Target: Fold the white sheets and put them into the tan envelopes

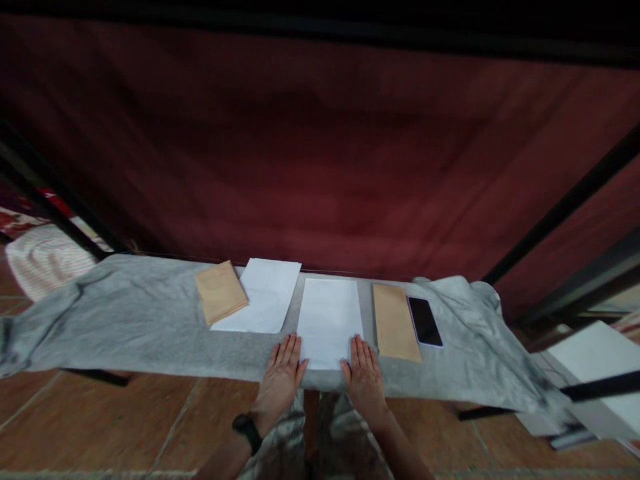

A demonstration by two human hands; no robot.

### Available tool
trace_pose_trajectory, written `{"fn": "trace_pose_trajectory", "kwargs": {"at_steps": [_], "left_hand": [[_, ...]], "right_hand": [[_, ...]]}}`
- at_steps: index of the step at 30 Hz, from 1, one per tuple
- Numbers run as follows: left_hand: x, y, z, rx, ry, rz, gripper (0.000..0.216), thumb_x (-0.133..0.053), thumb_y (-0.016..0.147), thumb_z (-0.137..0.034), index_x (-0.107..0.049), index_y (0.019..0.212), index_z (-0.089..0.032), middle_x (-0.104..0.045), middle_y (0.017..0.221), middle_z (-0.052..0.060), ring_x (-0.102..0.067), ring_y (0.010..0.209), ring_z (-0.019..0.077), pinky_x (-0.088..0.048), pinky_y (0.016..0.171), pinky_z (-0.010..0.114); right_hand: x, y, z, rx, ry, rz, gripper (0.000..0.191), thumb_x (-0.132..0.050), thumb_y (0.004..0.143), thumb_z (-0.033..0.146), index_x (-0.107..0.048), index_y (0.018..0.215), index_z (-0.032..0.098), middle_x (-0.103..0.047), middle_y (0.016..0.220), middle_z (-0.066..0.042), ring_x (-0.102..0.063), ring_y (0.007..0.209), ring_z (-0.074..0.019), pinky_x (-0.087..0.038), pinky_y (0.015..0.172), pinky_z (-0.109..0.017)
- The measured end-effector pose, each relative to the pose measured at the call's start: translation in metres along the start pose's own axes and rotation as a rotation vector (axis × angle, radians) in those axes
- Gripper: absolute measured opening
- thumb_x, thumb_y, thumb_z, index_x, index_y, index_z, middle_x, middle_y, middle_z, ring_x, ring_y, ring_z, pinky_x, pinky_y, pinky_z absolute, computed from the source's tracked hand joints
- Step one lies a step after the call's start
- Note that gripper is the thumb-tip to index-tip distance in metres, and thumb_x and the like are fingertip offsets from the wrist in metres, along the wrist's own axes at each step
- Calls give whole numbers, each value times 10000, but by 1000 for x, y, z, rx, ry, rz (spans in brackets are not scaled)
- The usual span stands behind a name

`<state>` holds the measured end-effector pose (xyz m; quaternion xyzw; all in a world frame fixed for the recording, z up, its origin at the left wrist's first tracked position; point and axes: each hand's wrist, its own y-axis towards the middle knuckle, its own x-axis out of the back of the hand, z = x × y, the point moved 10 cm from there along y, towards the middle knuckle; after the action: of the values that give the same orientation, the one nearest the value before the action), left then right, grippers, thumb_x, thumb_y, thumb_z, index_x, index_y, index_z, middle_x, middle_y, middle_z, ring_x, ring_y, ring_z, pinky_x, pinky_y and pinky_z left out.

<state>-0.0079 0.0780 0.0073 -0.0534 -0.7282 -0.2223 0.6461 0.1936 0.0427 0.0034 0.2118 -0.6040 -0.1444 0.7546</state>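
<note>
A narrow worktop (150, 373) runs left to right across the view, fully draped in a grey cloth (125, 320) that bunches into folds at both ends and hangs over the front edge. On the cloth lie, from left to right: a small brown envelope (221, 291) set at a tilt, overlapping the left corner of a white sheet (265, 297) that also lies askew; a second white sheet (329, 320) lying straight at the middle; a long brown envelope (395, 321) just beside it; and a dark phone (425, 321) face up, touching or nearly touching that envelope's right edge. Beneath the worktop the floor (75, 420) is reddish-brown tile
</note>
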Motion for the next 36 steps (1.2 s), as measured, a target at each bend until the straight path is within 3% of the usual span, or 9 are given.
{"fn": "trace_pose_trajectory", "kwargs": {"at_steps": [5, 10, 14, 22, 27, 32, 36], "left_hand": [[-7, -1, -12, -73, -25, 123, 483, -415, 996, -327, -504, 1413, -100, -474, 1503, 184, -431, 1411, 270, -383, 1153, 447], [-9, 2, -20, -164, 25, 294, 500, -436, 874, -10, -549, 1351, -110, -526, 1453, 197, -465, 1387, 250, -399, 1137, 409], [4, 2, -30, -188, 13, 279, 615, -429, 799, 73, -524, 1368, -140, -537, 1433, 194, -473, 1379, 267, -405, 1130, 442], [17, 12, -20, -99, -71, 279, 525, -419, 856, 21, -589, 1307, -186, -620, 1355, 147, -586, 1265, 227, -475, 1050, 371], [36, 12, -4, -24, -246, 209, 449, -381, 895, -48, -638, 1221, -218, -713, 1187, 94, -673, 1094, 211, -518, 963, 361], [61, 3, 5, 15, -680, 168, 349, -361, 988, -292, -690, 1076, -216, -744, 1058, 60, -690, 978, 197, -521, 897, 297], [73, -5, 11, 61, -908, 222, 371, -396, 984, -432, -701, 1013, -223, -746, 964, 23, -675, 913, 192, -510, 831, 267]], "right_hand": [[0, -5, -1, 36, -3, 3, 597, -391, 1027, 425, -340, 1523, 97, -449, 1518, -192, -438, 1390, -290, -376, 1132, -465], [1, -8, -2, 46, -5, 1, 591, -380, 1030, 426, -348, 1519, 96, -467, 1506, -188, -455, 1376, -290, -385, 1125, -471], [4, -8, 0, 58, -1, -25, 594, -359, 1035, 425, -309, 1540, 117, -470, 1505, -184, -464, 1370, -287, -392, 1117, -485], [7, -13, -3, 90, 43, -10, 533, -362, 1035, 389, -383, 1508, 145, -499, 1489, -158, -480, 1362, -269, -407, 1115, -477], [11, -17, -13, 82, 223, 57, 488, -395, 1005, 324, -457, 1469, 185, -529, 1468, -131, -496, 1355, -262, -453, 1091, -484], [20, -19, -46, -159, 555, 115, 469, -424, 960, 312, -561, 1388, 179, -641, 1339, -131, -618, 1224, -263, -520, 1027, -451], [30, -15, -59, -277, 728, 124, 468, -465, 940, 389, -606, 1339, 188, -658, 1315, -129, -617, 1222, -284, -497, 1040, -488]]}}
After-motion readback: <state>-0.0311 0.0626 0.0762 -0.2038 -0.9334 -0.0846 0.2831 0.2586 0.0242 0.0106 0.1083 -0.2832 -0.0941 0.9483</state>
